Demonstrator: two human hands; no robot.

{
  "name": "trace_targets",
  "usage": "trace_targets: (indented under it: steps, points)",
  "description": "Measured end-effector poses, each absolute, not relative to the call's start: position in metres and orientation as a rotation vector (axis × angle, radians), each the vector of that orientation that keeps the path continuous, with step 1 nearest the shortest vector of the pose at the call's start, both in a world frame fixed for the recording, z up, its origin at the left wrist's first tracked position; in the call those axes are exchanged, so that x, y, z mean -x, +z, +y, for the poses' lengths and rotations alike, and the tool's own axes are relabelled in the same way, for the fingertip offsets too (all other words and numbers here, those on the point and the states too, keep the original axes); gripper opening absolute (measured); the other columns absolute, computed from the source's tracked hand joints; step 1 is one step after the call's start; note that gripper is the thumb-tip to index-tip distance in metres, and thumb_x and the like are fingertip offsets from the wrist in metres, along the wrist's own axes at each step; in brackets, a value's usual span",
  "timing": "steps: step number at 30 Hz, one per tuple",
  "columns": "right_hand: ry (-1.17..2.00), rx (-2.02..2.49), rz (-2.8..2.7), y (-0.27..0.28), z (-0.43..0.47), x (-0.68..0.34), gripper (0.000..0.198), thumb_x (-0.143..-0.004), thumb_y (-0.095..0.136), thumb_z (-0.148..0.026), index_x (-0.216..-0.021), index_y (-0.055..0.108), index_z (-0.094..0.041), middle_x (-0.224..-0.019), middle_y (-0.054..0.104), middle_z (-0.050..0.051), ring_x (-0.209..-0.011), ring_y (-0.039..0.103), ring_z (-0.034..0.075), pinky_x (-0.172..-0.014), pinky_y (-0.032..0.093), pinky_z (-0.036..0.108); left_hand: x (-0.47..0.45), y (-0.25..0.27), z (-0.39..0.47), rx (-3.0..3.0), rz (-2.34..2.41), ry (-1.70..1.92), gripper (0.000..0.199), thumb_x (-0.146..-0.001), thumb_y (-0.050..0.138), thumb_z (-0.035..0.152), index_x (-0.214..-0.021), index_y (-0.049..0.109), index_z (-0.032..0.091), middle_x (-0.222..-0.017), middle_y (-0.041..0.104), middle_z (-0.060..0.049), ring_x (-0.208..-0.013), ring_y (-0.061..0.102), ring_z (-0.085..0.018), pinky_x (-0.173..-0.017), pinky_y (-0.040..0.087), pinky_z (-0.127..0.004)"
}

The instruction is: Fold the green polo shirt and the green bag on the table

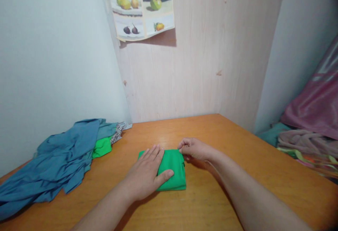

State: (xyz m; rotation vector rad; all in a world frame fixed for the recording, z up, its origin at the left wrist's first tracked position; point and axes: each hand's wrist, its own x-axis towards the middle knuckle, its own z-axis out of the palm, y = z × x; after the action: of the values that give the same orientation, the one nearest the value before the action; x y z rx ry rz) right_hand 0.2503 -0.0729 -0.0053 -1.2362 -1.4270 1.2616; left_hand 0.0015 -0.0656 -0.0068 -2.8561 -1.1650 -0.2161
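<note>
A green cloth [173, 169], folded into a small rectangle, lies on the wooden table [211, 203] in front of me. My left hand [148, 171] rests flat on its left half, fingers stretched out and thumb spread to the right. At the cloth's far right corner, my right hand [194, 150] has its thumb and forefinger pinched together on the edge. Some loose layers show along the right side of the folded cloth. Whether it is a garment cannot be made out.
Crumpled blue clothing [66, 153] is heaped on the table's left side, with a bright green piece [102, 147] and a striped piece [117, 132] beside it. A fruit picture sheet [142, 14] hangs on the back wall. Pink fabric [314, 97] and other cloths lie beyond the right edge.
</note>
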Motion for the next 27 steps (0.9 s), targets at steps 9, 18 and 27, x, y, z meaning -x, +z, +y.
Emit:
trace_targets:
  steps: [9,18,27]
  points:
    - [1.353,1.221,-1.415,-0.01,-0.072,-0.259,0.032,-0.064,0.066,-0.017,-0.094,0.054,-0.021,-0.052,0.055,-0.007,-0.043,0.047,0.009,-0.044,0.033,0.02,-0.003,-0.004,-0.067,2.879,-1.169,-0.211,0.084,-0.092,0.027,0.074,-0.156,0.025,0.018,-0.161,0.014,-0.009,-0.149,0.014,-0.029,-0.121,0.015,-0.047]
    - [1.069,1.218,-1.49,-0.034,-0.057,-0.251,0.027,-0.073,0.062,-0.023,-0.1,0.066,-0.019,-0.057,0.056,-0.005,-0.047,0.048,0.01,-0.046,0.032,0.021,-0.004,-0.001,-0.069,2.879,-1.185,-0.197,0.085,-0.092,0.027,0.074,-0.155,0.026,0.018,-0.161,0.015,-0.01,-0.149,0.014,-0.029,-0.121,0.015,-0.048]
    - [0.254,1.33,-2.016,-0.011,-0.067,-0.26,0.02,-0.084,0.054,-0.019,-0.088,0.073,-0.02,-0.091,0.072,0.004,-0.086,0.063,0.017,-0.079,0.044,0.027,-0.002,-0.005,-0.066,2.886,-1.182,-0.222,0.087,-0.092,0.027,0.075,-0.155,0.025,0.016,-0.161,0.017,-0.01,-0.148,0.015,-0.03,-0.121,0.017,-0.048]
